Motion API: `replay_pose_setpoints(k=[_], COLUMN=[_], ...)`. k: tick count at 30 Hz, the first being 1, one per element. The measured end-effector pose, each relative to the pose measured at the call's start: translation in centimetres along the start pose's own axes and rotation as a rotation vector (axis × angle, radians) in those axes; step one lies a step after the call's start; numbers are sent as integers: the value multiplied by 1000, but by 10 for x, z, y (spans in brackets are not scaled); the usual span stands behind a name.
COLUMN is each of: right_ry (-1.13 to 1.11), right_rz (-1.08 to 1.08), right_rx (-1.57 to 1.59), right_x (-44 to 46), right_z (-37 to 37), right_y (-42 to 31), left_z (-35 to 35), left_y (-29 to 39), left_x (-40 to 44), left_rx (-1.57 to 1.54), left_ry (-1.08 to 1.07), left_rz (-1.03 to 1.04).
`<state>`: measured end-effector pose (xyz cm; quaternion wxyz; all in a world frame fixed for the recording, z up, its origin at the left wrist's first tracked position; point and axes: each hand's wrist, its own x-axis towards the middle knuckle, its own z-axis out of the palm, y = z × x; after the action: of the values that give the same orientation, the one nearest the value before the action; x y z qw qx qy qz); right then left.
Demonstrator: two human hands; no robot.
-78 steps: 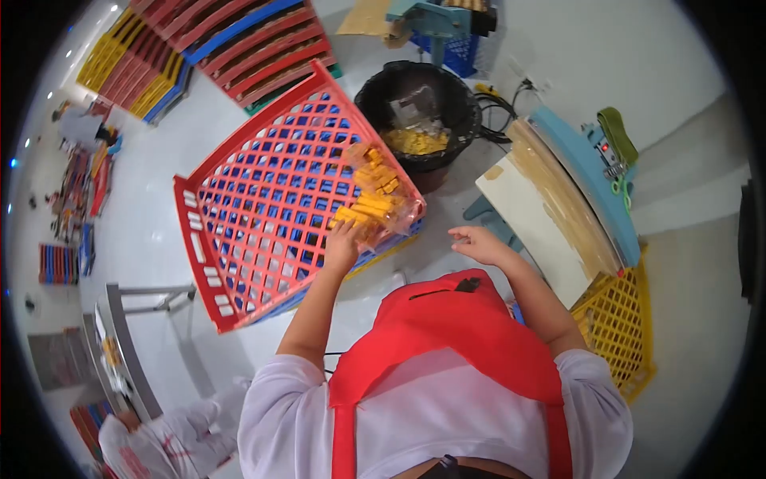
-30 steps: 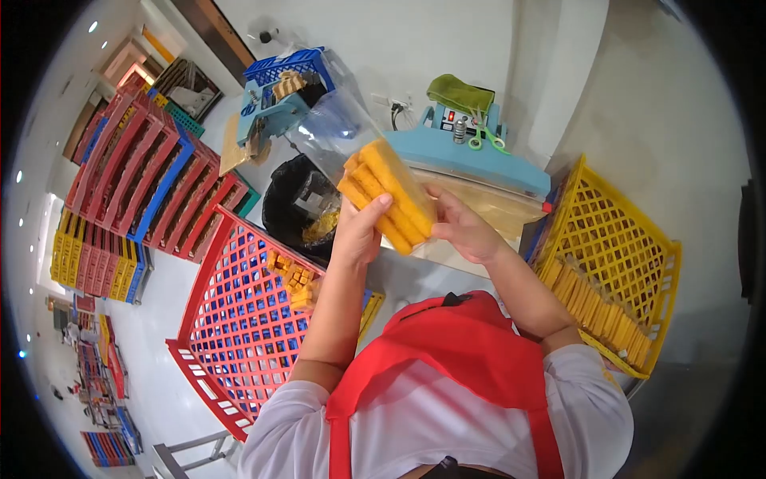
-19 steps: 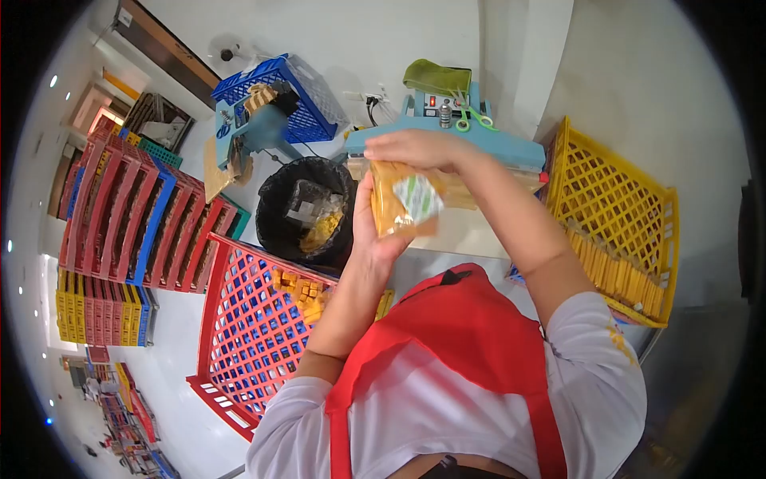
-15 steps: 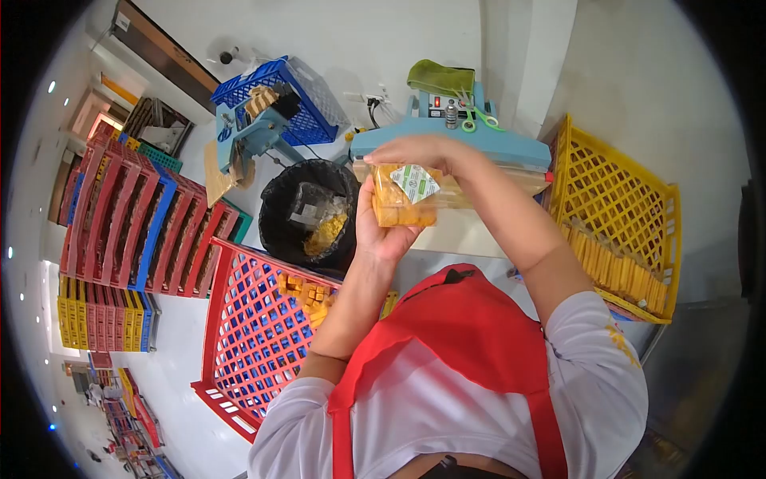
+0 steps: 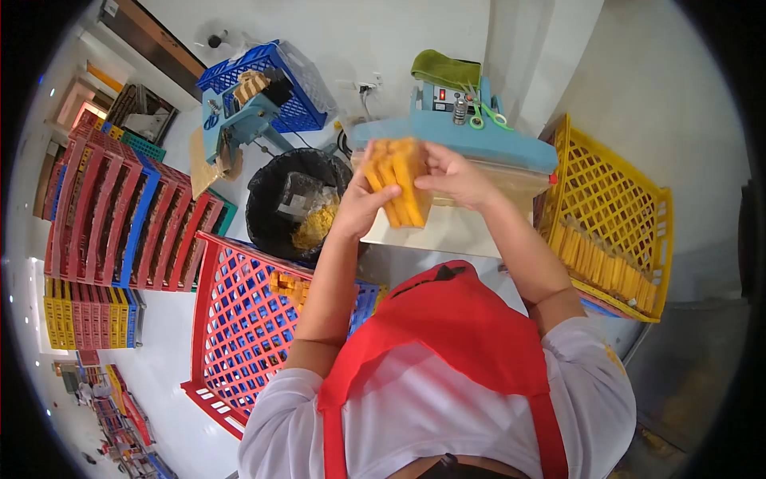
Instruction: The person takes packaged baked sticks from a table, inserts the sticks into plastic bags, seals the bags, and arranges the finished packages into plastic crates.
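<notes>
Both my hands hold a clear plastic pack of yellow-orange sticks [image 5: 405, 191] in front of the pale blue sealing machine [image 5: 511, 146]. My left hand [image 5: 359, 206] grips the pack's left side, thumb across its front. On the right side, my right hand [image 5: 456, 177] pinches the pack near its upper part. The sticks stand nearly upright in the plastic, and no label faces me. Green-handled scissors [image 5: 479, 120], a small metal cylinder [image 5: 459, 110] and a green cloth [image 5: 445, 70] rest on top of the machine.
A yellow crate [image 5: 658, 207] with rows of packs stands at right. To the left are a black-lined bin [image 5: 267, 180] with plastic and yellow scraps, a red crate [image 5: 199, 319] with yellow blocks, and a blue crate [image 5: 315, 112]. Stacked crates [image 5: 120, 215] stand further left.
The pack has been turned, so its green-and-white label no longer shows and its sticks face me. My right hand has moved from over the pack's top to its right side.
</notes>
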<state>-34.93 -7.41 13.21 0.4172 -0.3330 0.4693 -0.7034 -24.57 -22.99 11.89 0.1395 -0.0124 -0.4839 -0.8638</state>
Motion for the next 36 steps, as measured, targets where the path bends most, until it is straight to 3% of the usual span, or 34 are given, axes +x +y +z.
replay_pose_setpoints(k=[3,6,9,11,12,13,14,15,17,18,19,21,23,24,26,31,36], right_ry=[55,117,204,297,301,313,317,317,233,229,259,281,294,290,427,511,572], right_rz=[-53,-60,-12,-11,-6,-100,-193,-190,-93,-86,-173,-260,67,59,39,-102,-113], right_rx=[-92,-221,-83,-284,-284,-581,-877,-880,-571,-573,-525,-481,-40,-49,10,13,-4], right_x=[-6,-22,-31,-34,-36,-37,-38,-41,-47,-47,-45,-38,-26,-23,-18,-11,-13], right_z=[-26,-34,-30,-27,-24,-22,-19,-18,-18,-19,-21,-27,-38,-45,-54,-42,-40], right_y=[60,95,91,78,70,60,52,44,34,34,35,37,42,46,54,57,59], left_z=[-28,-47,-43,-40,-37,-33,-28,-20,-11,-7,-5,-9,-20,-10,13,1,1], left_y=[-15,-45,-50,-49,-45,-41,-38,-34,-28,-25,-25,-46,-73,-70,-57,-67,-72], left_x=[3,-2,-8,-5,-4,-2,-2,-3,-1,0,0,8,15,16,14,24,20], left_rx=[457,471,430,419,638,854,852,804,751,587,422,331,91,92,81,342,74], left_ry=[-171,-103,9,64,-6,-77,-77,-62,-42,-23,-4,-27,-13,-18,173,142,359], left_rz=[-255,-349,-284,-289,-168,-38,-40,-29,-19,-163,-303,-349,-395,-384,-304,-190,-257])
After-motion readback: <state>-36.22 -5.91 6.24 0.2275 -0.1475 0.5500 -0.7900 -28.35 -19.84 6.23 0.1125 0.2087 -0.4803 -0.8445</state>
